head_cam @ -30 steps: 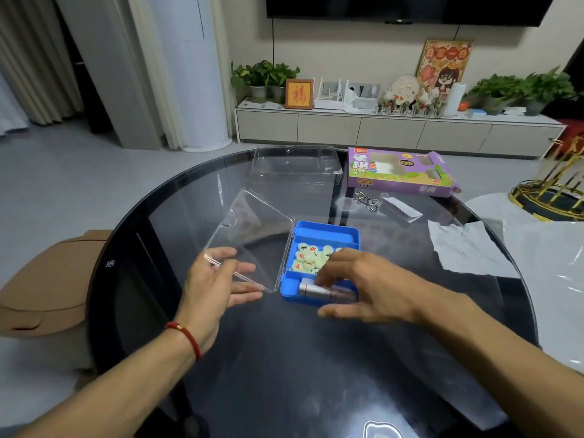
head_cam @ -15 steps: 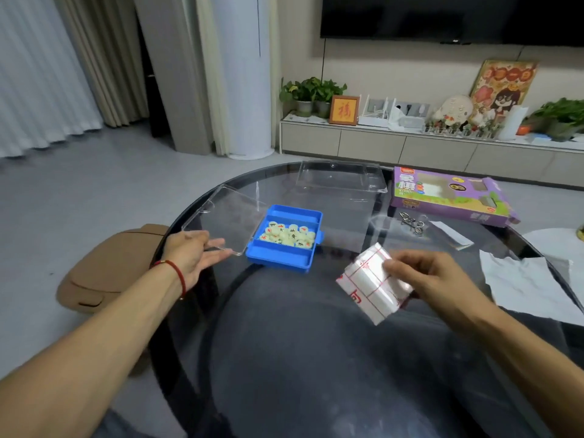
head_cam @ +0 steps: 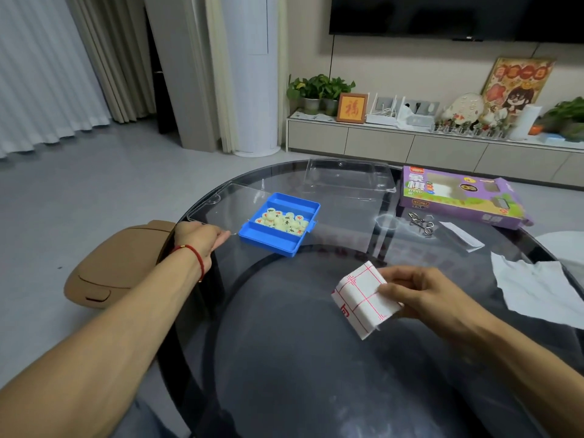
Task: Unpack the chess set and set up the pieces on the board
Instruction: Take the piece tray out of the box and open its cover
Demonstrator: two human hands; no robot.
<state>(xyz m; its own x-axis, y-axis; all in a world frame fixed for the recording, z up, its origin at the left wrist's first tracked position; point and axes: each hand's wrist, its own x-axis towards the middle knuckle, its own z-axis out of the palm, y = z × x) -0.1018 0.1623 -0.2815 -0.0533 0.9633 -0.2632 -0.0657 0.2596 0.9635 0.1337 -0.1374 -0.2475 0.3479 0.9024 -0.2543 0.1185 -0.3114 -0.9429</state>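
Right hand (head_cam: 423, 294) at lower right pinches the folded paper board (head_cam: 363, 298) above the tabletop (head_cam: 284, 358), probably to unfold it. Left hand (head_cam: 197, 240) fingers pinch the clear lid's (head_cam: 227, 203) edge, steadying the blue tray (head_cam: 278, 226) of pieces (head_cam: 282, 220) mid-frame.

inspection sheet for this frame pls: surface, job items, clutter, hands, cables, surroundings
Surface: round dark glass table, glossy, reflective.
Job's things: blue tray with round pale chess pieces in its middle compartment; clear hinged lid open to its left; folded board sheet with red lines, not yet unfolded.
Clutter: purple game box, clear plastic cover, metal ring puzzle, white paper.
Hands: left hand grips the lid's edge; right hand pinches the board sheet.
Cables: one runs down the wall under the TV.
Surroundings: tan seat, curtains, low cabinet with plants.
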